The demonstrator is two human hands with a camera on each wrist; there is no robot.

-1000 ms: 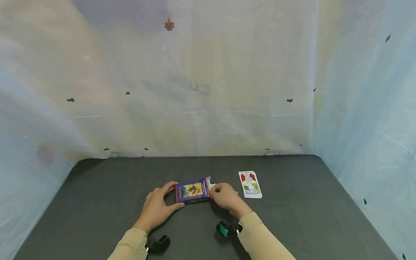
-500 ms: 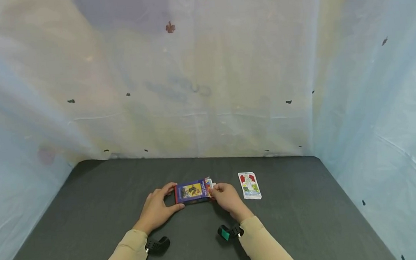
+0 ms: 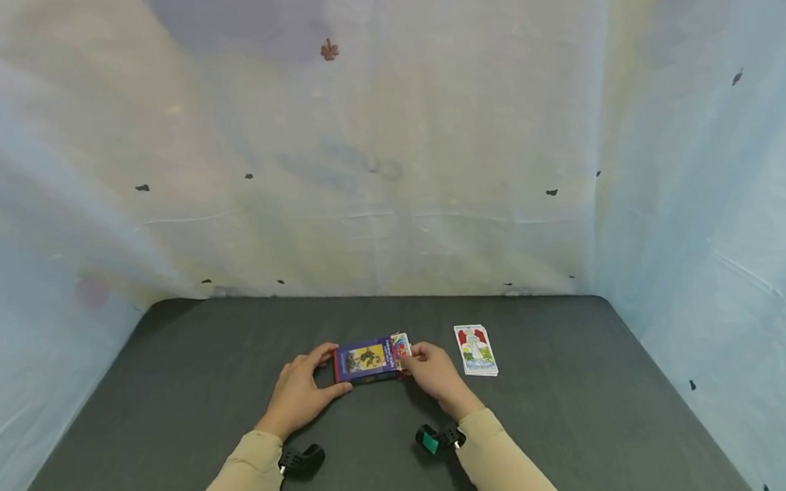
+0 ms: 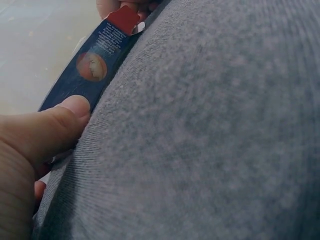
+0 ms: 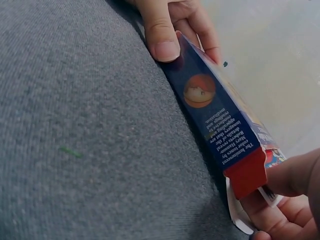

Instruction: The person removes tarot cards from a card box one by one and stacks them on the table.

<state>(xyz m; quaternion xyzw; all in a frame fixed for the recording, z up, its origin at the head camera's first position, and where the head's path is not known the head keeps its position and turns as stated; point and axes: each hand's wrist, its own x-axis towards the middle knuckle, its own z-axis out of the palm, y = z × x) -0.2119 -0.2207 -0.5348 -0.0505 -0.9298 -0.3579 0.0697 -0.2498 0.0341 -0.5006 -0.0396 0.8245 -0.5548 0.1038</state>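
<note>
A dark blue card box (image 3: 364,359) lies flat on the dark cloth, picture side up, its right end open. My left hand (image 3: 302,392) grips its left end, thumb on the near side; the left wrist view shows that thumb (image 4: 75,107) against the box side. Several cards (image 3: 400,345) stick out of the open end. My right hand (image 3: 435,374) pinches them between thumb and fingers. In the right wrist view, a red side flap (image 5: 246,175) stands out beside the right fingers. The cards still inside the box are hidden.
A small stack of face-up cards (image 3: 475,350) lies right of the right hand. Dark cloth (image 3: 555,418) covers the table. A pale plastic sheet (image 3: 385,160) rises behind and at both sides. Black straps (image 3: 303,460) hang at both wrists.
The cards have slid farther out of the box to the right, showing more of their coloured face. My right hand has shifted slightly right with them; the left hand still holds the box.
</note>
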